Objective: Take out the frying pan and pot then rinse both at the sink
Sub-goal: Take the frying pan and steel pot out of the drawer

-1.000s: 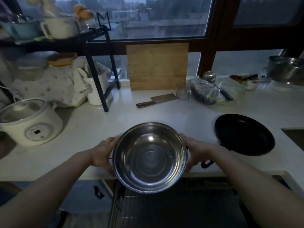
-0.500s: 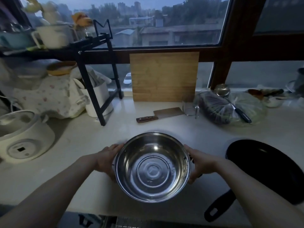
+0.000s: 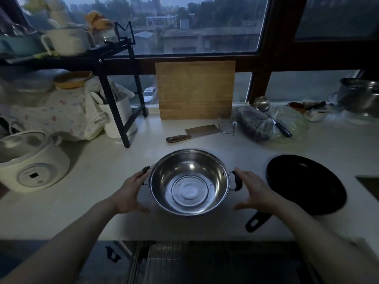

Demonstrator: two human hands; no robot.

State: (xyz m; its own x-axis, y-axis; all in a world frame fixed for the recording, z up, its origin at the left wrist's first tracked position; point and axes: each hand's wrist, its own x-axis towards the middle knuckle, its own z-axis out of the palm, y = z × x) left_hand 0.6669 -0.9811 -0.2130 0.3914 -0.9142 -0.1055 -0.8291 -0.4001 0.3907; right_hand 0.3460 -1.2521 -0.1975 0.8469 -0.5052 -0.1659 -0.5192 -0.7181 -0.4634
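A shiny steel pot with two small black side handles stands upright on the pale counter, right in front of me. My left hand is spread just left of it, fingertips near the left handle, holding nothing. On the other side my right hand is open too, a little off the right handle. A black frying pan lies flat on the counter to the right, its handle pointing toward me under my right wrist. The sink's corner shows at the far right edge.
A cleaver, a glass cup and a wooden cutting board sit behind the pot. Bagged vegetables with a ladle lie at back right. A white rice cooker and black rack stand left. An open wire drawer lies below the counter edge.
The pot has been carried forward from over the drawer and set on the counter. Both hands have come off its sides and now hover open beside the handles.
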